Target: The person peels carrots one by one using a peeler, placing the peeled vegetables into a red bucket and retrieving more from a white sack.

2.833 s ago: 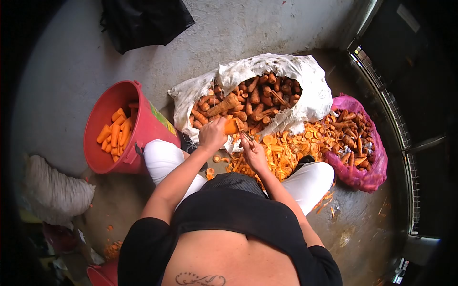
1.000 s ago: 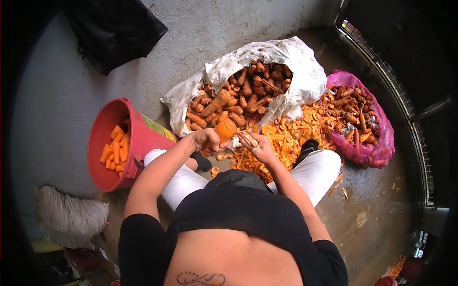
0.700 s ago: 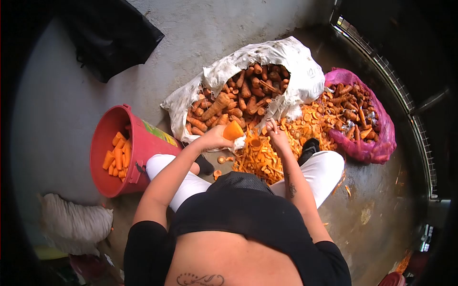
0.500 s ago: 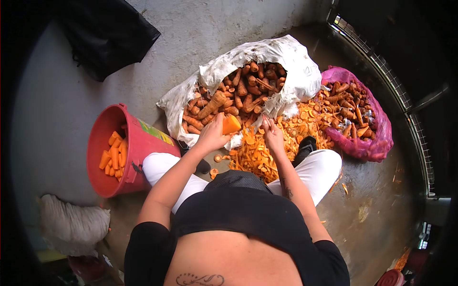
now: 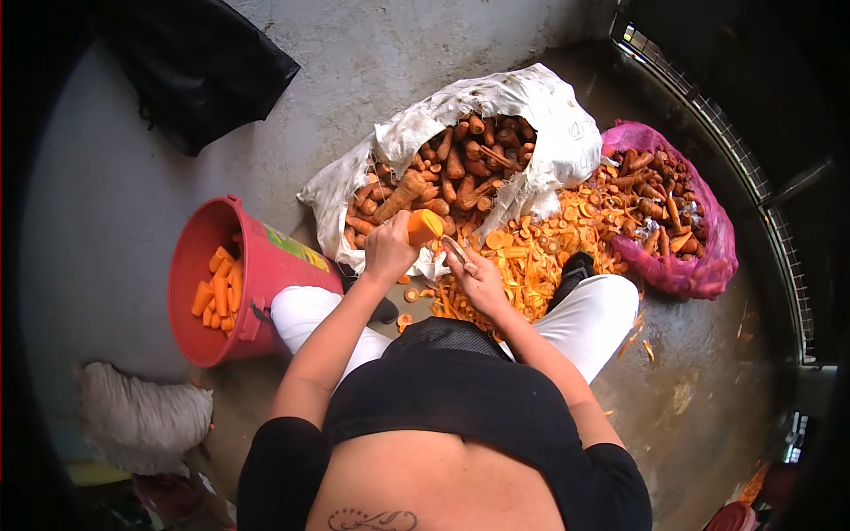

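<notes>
My left hand [image 5: 390, 251] is closed around a thick, peeled orange carrot [image 5: 425, 227], whose broad end points right. Close to that end, my right hand [image 5: 478, 281] grips a slim brownish hand tool [image 5: 456, 250]; its exact kind is unclear at this size. Just beyond both hands lies a torn white sack [image 5: 567, 133] full of unpeeled carrots [image 5: 456, 164]. Below and to the right of the hands, orange peelings and cut carrot ends [image 5: 522, 265] are heaped on the floor.
On the left a red bucket [image 5: 283, 283] tilts beside my knee with peeled carrots [image 5: 221, 292] inside. A pink mesh sack [image 5: 719, 257] of carrot pieces stands at right. A pale bundle [image 5: 146, 416] lies at lower left, and black plastic [image 5: 208, 71] hangs at upper left.
My right hand has moved left and slightly down, bringing the slim tool up to the carrot's end. The left hand has turned a little, still around the carrot.
</notes>
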`<move>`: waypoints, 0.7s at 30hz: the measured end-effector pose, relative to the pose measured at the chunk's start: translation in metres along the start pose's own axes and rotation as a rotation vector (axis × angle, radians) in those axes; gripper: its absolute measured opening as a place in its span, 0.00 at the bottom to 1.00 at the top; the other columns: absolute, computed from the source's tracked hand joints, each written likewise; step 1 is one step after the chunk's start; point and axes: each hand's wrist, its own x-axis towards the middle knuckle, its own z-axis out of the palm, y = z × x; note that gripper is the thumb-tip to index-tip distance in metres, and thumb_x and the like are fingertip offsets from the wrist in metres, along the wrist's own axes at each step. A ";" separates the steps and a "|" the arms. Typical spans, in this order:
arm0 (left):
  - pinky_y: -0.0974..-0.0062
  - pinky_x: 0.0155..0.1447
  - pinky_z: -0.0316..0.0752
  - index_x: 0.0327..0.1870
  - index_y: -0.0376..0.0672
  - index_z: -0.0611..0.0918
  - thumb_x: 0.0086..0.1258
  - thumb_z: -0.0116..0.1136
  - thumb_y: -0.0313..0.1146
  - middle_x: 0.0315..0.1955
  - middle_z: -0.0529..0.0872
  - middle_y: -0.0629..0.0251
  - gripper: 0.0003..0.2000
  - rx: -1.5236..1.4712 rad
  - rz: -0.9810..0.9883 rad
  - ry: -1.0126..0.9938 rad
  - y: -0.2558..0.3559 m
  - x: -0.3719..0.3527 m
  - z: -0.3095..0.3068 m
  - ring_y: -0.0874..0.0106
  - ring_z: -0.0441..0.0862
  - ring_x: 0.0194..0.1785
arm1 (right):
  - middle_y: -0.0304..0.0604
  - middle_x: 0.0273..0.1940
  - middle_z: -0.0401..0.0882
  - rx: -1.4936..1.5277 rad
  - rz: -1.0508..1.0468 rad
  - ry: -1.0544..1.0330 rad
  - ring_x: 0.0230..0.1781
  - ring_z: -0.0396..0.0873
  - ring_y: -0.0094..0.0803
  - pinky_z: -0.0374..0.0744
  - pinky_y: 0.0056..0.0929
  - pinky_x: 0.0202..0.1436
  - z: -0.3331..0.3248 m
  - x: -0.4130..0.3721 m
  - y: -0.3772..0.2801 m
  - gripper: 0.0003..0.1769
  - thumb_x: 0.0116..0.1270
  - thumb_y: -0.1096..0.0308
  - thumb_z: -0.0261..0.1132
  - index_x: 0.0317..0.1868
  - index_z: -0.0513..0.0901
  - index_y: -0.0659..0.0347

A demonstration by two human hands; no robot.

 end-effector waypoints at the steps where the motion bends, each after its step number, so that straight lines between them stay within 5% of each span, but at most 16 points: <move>1: 0.59 0.37 0.76 0.39 0.40 0.75 0.54 0.62 0.29 0.29 0.84 0.52 0.12 -0.007 -0.005 0.007 0.002 0.000 -0.001 0.53 0.82 0.32 | 0.29 0.24 0.70 -0.009 0.004 -0.002 0.24 0.65 0.15 0.65 0.18 0.26 0.000 0.000 0.001 0.16 0.74 0.59 0.57 0.43 0.82 0.65; 7: 0.59 0.37 0.76 0.38 0.40 0.75 0.53 0.61 0.28 0.30 0.84 0.54 0.12 0.001 0.098 0.104 -0.005 -0.002 0.004 0.53 0.82 0.33 | 0.30 0.24 0.72 -0.049 0.130 -0.061 0.25 0.67 0.16 0.69 0.20 0.28 -0.006 0.000 -0.006 0.14 0.73 0.60 0.59 0.43 0.82 0.65; 21: 0.57 0.35 0.76 0.39 0.42 0.76 0.53 0.63 0.34 0.27 0.84 0.55 0.14 -0.026 -0.089 -0.006 -0.002 -0.013 -0.001 0.53 0.83 0.32 | 0.36 0.23 0.75 -0.196 0.096 -0.038 0.24 0.70 0.20 0.71 0.24 0.29 -0.002 0.005 0.016 0.14 0.71 0.60 0.61 0.42 0.83 0.63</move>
